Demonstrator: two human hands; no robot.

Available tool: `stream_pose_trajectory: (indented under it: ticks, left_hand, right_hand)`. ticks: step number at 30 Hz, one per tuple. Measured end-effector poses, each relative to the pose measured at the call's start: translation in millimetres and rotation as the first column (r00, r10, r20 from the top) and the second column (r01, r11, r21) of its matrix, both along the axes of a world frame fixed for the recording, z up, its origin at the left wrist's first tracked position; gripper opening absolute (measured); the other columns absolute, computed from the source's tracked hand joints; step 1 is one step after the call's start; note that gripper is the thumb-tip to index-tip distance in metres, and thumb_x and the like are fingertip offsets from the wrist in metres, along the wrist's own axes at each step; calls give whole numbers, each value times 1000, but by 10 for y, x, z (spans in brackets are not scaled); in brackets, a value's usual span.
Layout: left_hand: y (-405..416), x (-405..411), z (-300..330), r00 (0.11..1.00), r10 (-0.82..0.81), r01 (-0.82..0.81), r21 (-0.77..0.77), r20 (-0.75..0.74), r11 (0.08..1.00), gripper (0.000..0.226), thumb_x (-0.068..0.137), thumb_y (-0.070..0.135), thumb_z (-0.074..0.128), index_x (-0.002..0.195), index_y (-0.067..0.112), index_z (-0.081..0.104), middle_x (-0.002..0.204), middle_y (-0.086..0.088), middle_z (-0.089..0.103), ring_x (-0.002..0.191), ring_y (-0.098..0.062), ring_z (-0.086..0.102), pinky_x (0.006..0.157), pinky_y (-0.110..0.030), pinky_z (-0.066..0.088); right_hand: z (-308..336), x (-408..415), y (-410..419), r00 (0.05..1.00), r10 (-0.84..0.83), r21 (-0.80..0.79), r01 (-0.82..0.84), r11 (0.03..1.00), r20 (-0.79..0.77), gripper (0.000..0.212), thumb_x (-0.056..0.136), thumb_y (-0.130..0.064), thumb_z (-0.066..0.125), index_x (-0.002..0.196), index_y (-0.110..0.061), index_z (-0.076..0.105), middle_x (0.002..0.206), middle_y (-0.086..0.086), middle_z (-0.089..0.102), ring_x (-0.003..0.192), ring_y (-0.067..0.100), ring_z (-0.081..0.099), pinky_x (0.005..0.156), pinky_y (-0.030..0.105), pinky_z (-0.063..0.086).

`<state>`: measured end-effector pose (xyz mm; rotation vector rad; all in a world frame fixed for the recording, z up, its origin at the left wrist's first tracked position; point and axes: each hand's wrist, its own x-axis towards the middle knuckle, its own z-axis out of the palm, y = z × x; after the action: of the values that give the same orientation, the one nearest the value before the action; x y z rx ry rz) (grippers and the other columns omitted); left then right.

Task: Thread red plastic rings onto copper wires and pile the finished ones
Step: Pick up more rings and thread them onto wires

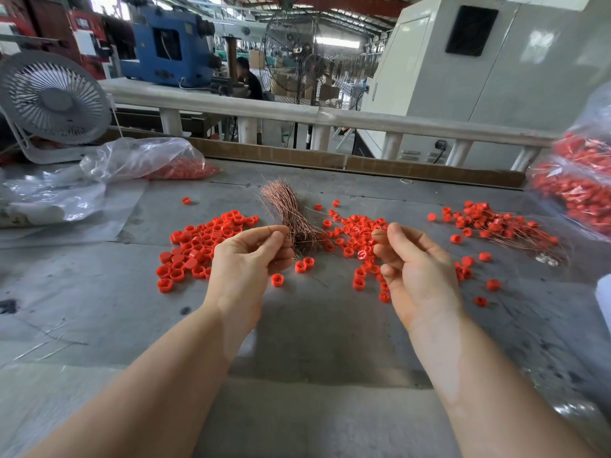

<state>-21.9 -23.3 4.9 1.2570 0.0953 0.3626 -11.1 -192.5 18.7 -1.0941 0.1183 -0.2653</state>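
Observation:
A bundle of copper wires lies on the grey table just beyond my hands. Loose red plastic rings lie in a pile on the left and in a second pile in the middle. Threaded rings on wires form a pile at the right. My left hand pinches a thin copper wire between thumb and forefinger, next to the bundle. My right hand is palm-up with curled fingers, and its thumb and forefinger close on a fine wire end above the middle pile.
A clear bag of red rings lies at the back left beside a white desk fan. Another bag of threaded rings stands at the right edge. A cardboard strip and a white railing border the far side.

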Motion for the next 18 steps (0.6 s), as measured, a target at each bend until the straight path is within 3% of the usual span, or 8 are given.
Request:
stream_pose_trajectory:
  ticks: [10,14,18]
  left_hand:
    - [-11,-30,12,1000,-20,20,-23,-8,1000,15,87,-3,56,80,6,66,58,2,67,53,-3,61,53,-14,51]
    - [-8,-32,13,999,-31,31,-35,-8,999,14,87,-3,57,81,5,66,58,2,67,53,-4,61,52,-14,50]
    - [2,-31,10,1000,-26,25,-44,-10,999,14,87,-3,57,81,5,67,59,1,67,53,-4,61,53,-14,50]
  right_hand:
    - [-47,58,-40,991,-135,-8,135,991,6,13,87,-1,59,77,-9,59,54,-1,63,40,2,46,34,12,27]
    - [-28,56,-43,987,-161,25,162,987,-14,16,91,-8,57,75,-10,57,51,-2,63,40,3,50,34,13,29]
    - [-20,48,-61,990,-138,92,140,986,-31,16,89,-1,57,77,-11,59,56,0,66,45,3,56,37,12,33]
